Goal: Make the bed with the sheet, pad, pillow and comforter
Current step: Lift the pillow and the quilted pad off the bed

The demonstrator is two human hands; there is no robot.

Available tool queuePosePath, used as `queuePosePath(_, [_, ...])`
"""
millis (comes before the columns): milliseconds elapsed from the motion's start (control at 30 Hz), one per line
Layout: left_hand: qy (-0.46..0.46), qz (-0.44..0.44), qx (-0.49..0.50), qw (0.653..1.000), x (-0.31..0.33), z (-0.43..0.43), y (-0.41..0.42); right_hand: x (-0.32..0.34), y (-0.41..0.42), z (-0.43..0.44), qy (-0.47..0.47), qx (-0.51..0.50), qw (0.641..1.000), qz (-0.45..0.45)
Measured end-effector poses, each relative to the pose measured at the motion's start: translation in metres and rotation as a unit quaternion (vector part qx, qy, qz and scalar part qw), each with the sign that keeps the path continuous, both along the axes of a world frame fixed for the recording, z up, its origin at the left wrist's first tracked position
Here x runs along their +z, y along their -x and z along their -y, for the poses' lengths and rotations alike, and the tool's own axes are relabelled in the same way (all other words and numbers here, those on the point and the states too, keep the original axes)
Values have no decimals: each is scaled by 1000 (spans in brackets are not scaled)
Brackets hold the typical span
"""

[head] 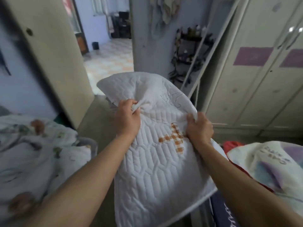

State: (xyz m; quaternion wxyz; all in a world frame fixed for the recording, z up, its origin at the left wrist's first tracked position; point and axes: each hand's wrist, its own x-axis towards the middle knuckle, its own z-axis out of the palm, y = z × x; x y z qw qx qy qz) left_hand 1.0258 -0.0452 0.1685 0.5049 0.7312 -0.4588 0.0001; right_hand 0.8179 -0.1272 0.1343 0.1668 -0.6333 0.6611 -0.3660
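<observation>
Quilted white pad (155, 169) hangs in front of you above the floor (93, 128) — your left hand (127, 118) bunches a fistful near its top, and your right hand (199, 126) clenches its side edge. Both grips take only loose cloth, so a hard shake could well drop it.

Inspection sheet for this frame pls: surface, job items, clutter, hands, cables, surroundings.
Surface: dark blue edge, lower right, possibly the mattress; mostly hidden.
Job's things: white quilted pad, orange checked patch, held up; floral bedding bunched left; pastel bedding right.
Clutter: red item behind the pastel bedding.
Hands: left hand and right hand each grip bunched pad fabric.
Cables: nothing seen.
Surroundings: wardrobe right, open door left, shelf rack with bottles between.
</observation>
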Motion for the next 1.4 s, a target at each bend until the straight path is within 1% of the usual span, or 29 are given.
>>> queuePosePath(67, [-2, 2, 78, 997, 0, -18, -37, 4, -52, 9, 0, 67, 998, -5])
queuePosePath(133, [-11, 2, 134, 991, 0, -33, -62, 5, -90, 14, -4, 111, 994, 2])
queuePosePath(233, [-16, 1, 233, 972, -1, -69, -111, 4, -167, 9, 6, 210, 978, 10])
queuePosePath(367, [-20, 6, 318, 948, -3, -123, -163, 3, -249, -19, 7, 321, 947, 8])
queuePosePath(567, [-20, -2, 414, 910, -6, -201, -242, -7, -368, -76, 14, 416, 909, 17])
queuePosePath(700, [-16, -5, 439, 899, -13, -246, -313, -16, -452, -115, 20, 446, 894, 22])
queuePosePath(900, [-21, 4, 452, 892, -23, -301, -443, -31, -586, -170, 18, 444, 896, 20])
queuePosePath(1033, [-27, 28, 440, 897, -36, -323, -529, -44, -663, -194, 10, 439, 898, 20])
queuePosePath(1100, [-63, 38, 436, 897, -53, -330, -565, -58, -696, -199, -3, 445, 896, -1])
queuePosePath(1133, [-96, 37, 429, 897, -68, -332, -586, -71, -714, -200, -26, 457, 889, -32])
queuePosePath(1167, [-137, 30, 417, 898, -81, -335, -597, -80, -723, -200, -59, 478, 874, -67])
queuePosePath(1200, [-191, 20, 398, 897, -96, -338, -607, -93, -733, -200, -91, 507, 851, -108])
queuePosePath(1267, [-319, -32, 338, 885, -136, -342, -628, -130, -754, -202, -166, 564, 789, -176])
queuePosePath(1300, [-367, -72, 296, 879, -157, -343, -632, -148, -759, -204, -207, 587, 754, -208])
queuePosePath(1333, [-394, -115, 257, 875, -177, -344, -632, -163, -761, -207, -241, 606, 721, -237])
queuePosePath(1400, [-407, -179, 204, 872, -211, -343, -630, -189, -763, -213, -284, 632, 664, -281])
